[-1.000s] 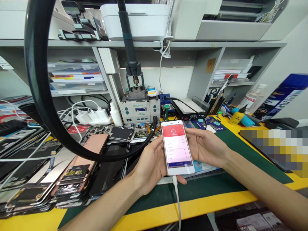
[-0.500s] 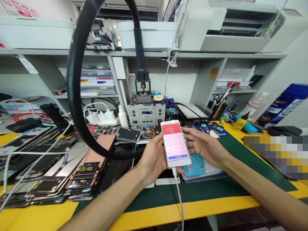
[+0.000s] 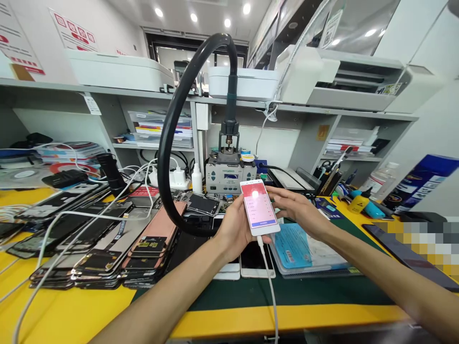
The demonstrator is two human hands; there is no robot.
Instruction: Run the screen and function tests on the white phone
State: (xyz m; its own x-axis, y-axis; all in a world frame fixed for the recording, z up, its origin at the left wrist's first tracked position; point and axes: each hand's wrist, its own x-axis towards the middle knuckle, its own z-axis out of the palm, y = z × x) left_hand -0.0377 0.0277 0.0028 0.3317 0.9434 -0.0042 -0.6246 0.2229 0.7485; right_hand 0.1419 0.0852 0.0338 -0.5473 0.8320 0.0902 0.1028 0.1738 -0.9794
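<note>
A white smartphone (image 3: 260, 208) with a lit red and white screen is held up above the bench, its top tipped away from me. My left hand (image 3: 234, 227) is closed around its left side and back, with fingertips showing below the right lower edge. A white charging cable (image 3: 268, 277) is plugged into the phone's bottom and hangs down past the bench edge. My right hand (image 3: 299, 210) is at the phone's right side, fingers stretched toward the upper edge; whether they touch it I cannot tell. Beneath, another white-framed phone (image 3: 256, 260) lies on the green mat (image 3: 301, 292).
Stacks of dismantled phones (image 3: 150, 248) fill the left side. A hot air station (image 3: 229, 177) with a looping black hose (image 3: 168, 129) stands behind. A blue packet (image 3: 292, 246) lies beneath my right arm. A yellow bottle (image 3: 359, 201) and a dark flat panel (image 3: 401, 253) are farther right.
The head view has tilted upward and shifted left, showing more ceiling and shelf. My left hand still grips the phone, and my right hand stays beside it with fingers extended.
</note>
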